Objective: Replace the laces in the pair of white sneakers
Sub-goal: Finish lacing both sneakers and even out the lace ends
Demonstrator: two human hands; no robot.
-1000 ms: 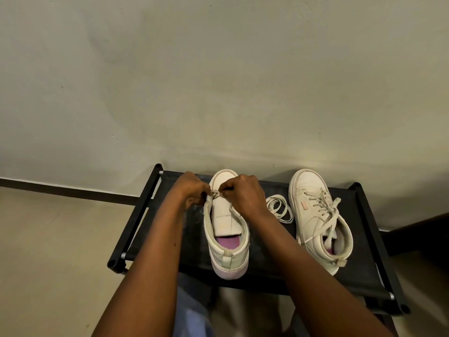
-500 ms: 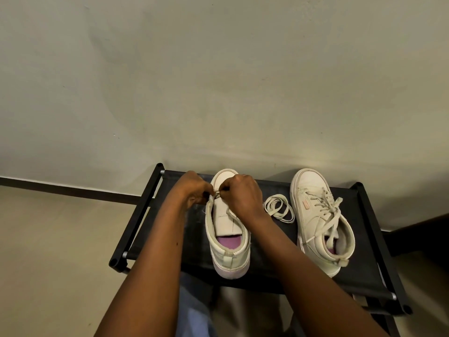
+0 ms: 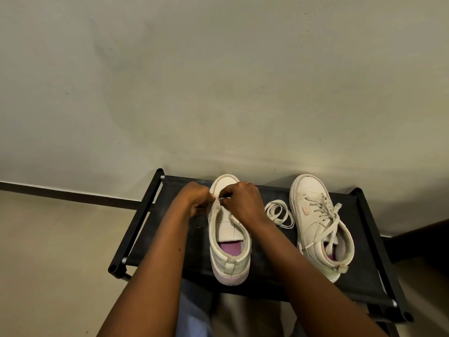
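Black fabric bench [image 3: 362, 271] stands against a plain wall [image 3: 218, 81], its far edge just beside the wall and its front edge toward the person, with pale floor [image 3: 48, 239] open to the left. An unlaced sneaker [image 3: 228, 239] stands near the middle, toe to the wall. Both forearms reach forward and meet over its front eyelets, where the left hand [image 3: 194, 198] and right hand [image 3: 245, 203] each pinch the lace [image 3: 217, 199] with curled fingers. A coiled lace [image 3: 281, 224] lies between this shoe and the laced sneaker [image 3: 315, 220] on the right.
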